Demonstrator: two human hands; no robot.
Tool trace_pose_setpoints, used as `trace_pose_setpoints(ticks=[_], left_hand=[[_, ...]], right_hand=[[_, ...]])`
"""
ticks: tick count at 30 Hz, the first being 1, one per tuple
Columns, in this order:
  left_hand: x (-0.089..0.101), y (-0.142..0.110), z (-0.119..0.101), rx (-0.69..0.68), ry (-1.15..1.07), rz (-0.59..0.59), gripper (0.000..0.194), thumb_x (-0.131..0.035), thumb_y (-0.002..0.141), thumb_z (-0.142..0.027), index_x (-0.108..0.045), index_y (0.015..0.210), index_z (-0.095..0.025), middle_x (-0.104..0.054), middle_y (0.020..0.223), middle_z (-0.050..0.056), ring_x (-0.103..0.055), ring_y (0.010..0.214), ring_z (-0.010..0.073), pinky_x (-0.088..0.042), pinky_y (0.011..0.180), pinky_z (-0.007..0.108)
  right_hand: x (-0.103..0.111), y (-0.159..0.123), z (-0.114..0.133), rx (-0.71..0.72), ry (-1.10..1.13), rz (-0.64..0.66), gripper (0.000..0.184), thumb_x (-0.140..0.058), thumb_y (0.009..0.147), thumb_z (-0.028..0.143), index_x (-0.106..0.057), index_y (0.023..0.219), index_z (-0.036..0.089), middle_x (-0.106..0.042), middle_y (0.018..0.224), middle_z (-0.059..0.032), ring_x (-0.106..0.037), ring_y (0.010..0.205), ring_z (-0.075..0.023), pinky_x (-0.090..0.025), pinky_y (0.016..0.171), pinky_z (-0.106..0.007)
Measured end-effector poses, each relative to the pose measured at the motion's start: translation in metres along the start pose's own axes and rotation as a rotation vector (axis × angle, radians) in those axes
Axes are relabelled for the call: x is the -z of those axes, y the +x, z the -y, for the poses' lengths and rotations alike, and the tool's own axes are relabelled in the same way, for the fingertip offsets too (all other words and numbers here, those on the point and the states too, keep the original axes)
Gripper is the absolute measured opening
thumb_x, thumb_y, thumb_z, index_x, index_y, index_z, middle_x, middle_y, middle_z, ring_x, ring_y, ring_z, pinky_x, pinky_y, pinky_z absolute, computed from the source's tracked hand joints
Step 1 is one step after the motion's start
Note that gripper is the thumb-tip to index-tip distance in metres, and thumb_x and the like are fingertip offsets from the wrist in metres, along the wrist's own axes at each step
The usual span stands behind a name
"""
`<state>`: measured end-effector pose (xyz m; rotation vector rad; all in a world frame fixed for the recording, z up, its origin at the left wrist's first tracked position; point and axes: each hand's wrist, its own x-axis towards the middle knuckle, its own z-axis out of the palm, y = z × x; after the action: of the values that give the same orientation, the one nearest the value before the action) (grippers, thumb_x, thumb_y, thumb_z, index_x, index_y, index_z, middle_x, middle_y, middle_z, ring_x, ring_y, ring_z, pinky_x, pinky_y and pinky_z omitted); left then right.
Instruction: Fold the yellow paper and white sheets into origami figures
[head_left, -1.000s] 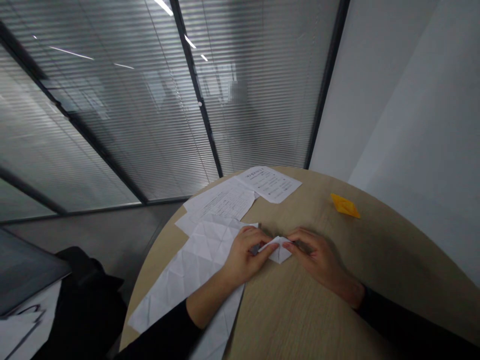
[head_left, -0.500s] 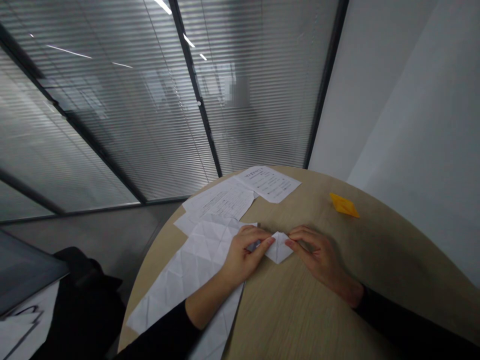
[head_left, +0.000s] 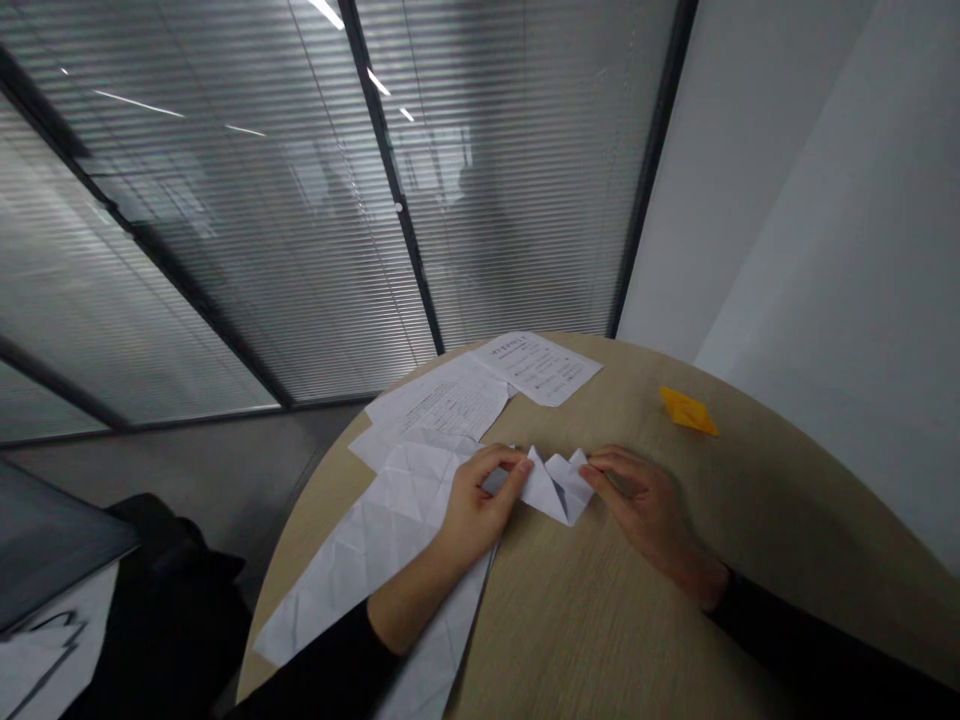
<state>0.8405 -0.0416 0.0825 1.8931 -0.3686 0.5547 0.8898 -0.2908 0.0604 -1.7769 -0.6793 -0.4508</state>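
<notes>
Fingers (head_left: 517, 482) of my left hand (head_left: 474, 508) are pinching one peak of a small folded white paper (head_left: 544, 492) between thumb and index finger, at about nine o'clock on it. My right hand (head_left: 654, 512) is pinching the opposite peak from three o'clock. I am judging that this matching grip is holding the two flaps apart, since a gap is showing between the peaks while the lower tip is pointing to six o'clock, toward me. Whether that tip is touching the table (head_left: 592, 640), I cannot tell. My left forearm (head_left: 409, 600) is crossing a large creased white sheet (head_left: 352, 550), which is lying toward eight o'clock, probably off to that side so it is not getting under the folds. Printed pages (head_left: 541, 368) are overlapping between ten and twelve o'clock, by the far edge, likely out of my hands' way. An orange folded paper (head_left: 688, 411) is sitting alone at two o'clock, beyond my right hand, touching neither hand.
</notes>
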Motion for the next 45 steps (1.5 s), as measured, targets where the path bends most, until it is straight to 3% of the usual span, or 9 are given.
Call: trace_pose_setpoints(ticks=[5, 9, 14, 19, 23, 29, 32, 38, 45], left_hand=[[0.0, -0.001, 0.002, 0.05, -0.032, -0.058, 0.032, -0.069, 0.118, -0.049, -0.078, 0.103, -0.022, -0.079, 0.099, 0.006, -0.073, 0.094, 0.0219, -0.058, 0.089, 0.034], [-0.001, -0.001, 0.006, 0.117, -0.082, -0.119, 0.039, -0.067, 0.118, -0.059, -0.069, 0.104, -0.023, -0.074, 0.097, 0.003, -0.069, 0.093, 0.0213, -0.056, 0.09, 0.034], [-0.002, -0.002, 0.011, 0.147, -0.161, -0.133, 0.041, -0.062, 0.12, -0.063, -0.063, 0.105, -0.024, -0.071, 0.098, 0.003, -0.067, 0.094, 0.0215, -0.054, 0.091, 0.035], [-0.001, -0.004, 0.012, 0.141, -0.153, -0.118, 0.036, -0.069, 0.117, -0.057, -0.062, 0.102, -0.025, -0.068, 0.096, 0.002, -0.064, 0.092, 0.0209, -0.054, 0.089, 0.035], [0.001, -0.006, 0.006, 0.119, -0.115, 0.0, 0.03, -0.078, 0.11, -0.051, -0.07, 0.117, -0.024, -0.078, 0.112, 0.006, -0.073, 0.106, 0.0242, -0.058, 0.098, 0.039], [0.0, -0.007, 0.008, 0.129, -0.047, 0.041, 0.052, -0.098, 0.091, -0.055, -0.078, 0.125, -0.022, -0.084, 0.118, 0.009, -0.08, 0.109, 0.029, -0.063, 0.1, 0.044], [-0.001, -0.006, 0.01, 0.119, -0.034, 0.041, 0.043, -0.096, 0.094, -0.053, -0.082, 0.121, -0.022, -0.086, 0.115, 0.008, -0.082, 0.11, 0.0286, -0.064, 0.102, 0.044], [0.0, -0.004, 0.006, 0.173, -0.022, 0.011, 0.029, -0.088, 0.101, -0.049, -0.085, 0.112, -0.022, -0.087, 0.106, 0.007, -0.081, 0.092, 0.0239, -0.063, 0.083, 0.036], [0.001, -0.002, 0.006, 0.215, -0.049, -0.006, 0.027, -0.088, 0.1, -0.048, -0.086, 0.106, -0.021, -0.087, 0.099, 0.007, -0.08, 0.089, 0.0233, -0.064, 0.081, 0.036]], right_hand=[[0.0, 0.0, -0.008, -0.118, 0.001, -0.11, 0.027, -0.075, 0.108, 0.052, -0.083, 0.093, 0.031, -0.086, 0.096, -0.0054, -0.082, 0.092, -0.029, -0.067, 0.085, -0.041], [0.001, 0.0, -0.018, -0.253, 0.018, -0.175, 0.034, -0.073, 0.108, 0.06, -0.075, 0.094, 0.029, -0.079, 0.09, -0.0037, -0.076, 0.086, -0.0282, -0.063, 0.079, -0.039], [-0.001, -0.001, -0.028, -0.291, 0.109, -0.231, 0.039, -0.067, 0.112, 0.065, -0.066, 0.096, 0.03, -0.072, 0.09, -0.0018, -0.07, 0.088, -0.0271, -0.06, 0.079, -0.038], [-0.006, -0.003, -0.029, -0.285, 0.161, -0.218, 0.034, -0.07, 0.112, 0.063, -0.068, 0.103, 0.03, -0.075, 0.098, -0.0032, -0.072, 0.095, -0.0285, -0.061, 0.085, -0.04], [-0.007, -0.003, -0.026, -0.26, 0.203, -0.224, 0.032, -0.075, 0.11, 0.061, -0.069, 0.105, 0.03, -0.077, 0.097, -0.0026, -0.074, 0.093, -0.0278, -0.062, 0.086, -0.04], [-0.007, -0.003, -0.019, -0.241, 0.222, -0.176, 0.03, -0.08, 0.108, 0.059, -0.072, 0.106, 0.03, -0.08, 0.096, -0.0027, -0.077, 0.09, -0.0271, -0.064, 0.081, -0.039], [-0.006, -0.003, -0.017, -0.254, 0.242, -0.172, 0.03, -0.08, 0.106, 0.059, -0.073, 0.107, 0.03, -0.083, 0.097, -0.0037, -0.08, 0.091, -0.0284, -0.066, 0.082, -0.041], [0.0, -0.001, -0.014, -0.298, 0.221, -0.167, 0.034, -0.084, 0.101, 0.062, -0.074, 0.106, 0.03, -0.085, 0.098, -0.0042, -0.083, 0.096, -0.0306, -0.069, 0.087, -0.044], [0.013, -0.008, -0.016, -0.345, 0.063, -0.023, 0.041, -0.087, 0.094, 0.069, -0.085, 0.104, 0.03, -0.092, 0.104, -0.0075, -0.087, 0.096, -0.0347, -0.072, 0.084, -0.048]])
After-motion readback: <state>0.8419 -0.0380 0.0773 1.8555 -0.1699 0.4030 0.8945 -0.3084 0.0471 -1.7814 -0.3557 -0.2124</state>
